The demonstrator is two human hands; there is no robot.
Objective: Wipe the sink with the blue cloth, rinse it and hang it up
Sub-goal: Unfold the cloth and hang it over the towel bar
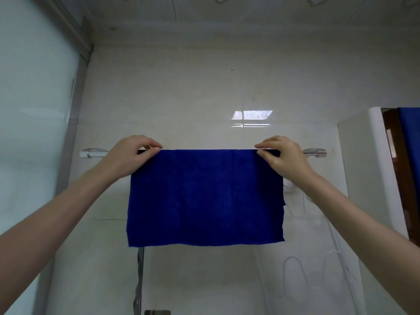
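Note:
The blue cloth (205,196) hangs flat over a chrome towel rail (93,153) fixed to the tiled wall, its lower edge level at about the middle of the view. My left hand (133,155) pinches the cloth's top left corner on the rail between thumb and fingers. At the top right corner my right hand (283,156) pinches the cloth the same way. The rail's ends and brackets stick out beyond both hands. The sink is out of view.
A frosted glass panel (34,133) stands at the left. At the right a white cabinet side (363,160) and a mirror edge (406,155) reflecting blue cloth. White hoses and hooks (295,269) hang on the wall below right. A metal pipe (139,280) runs down below the cloth.

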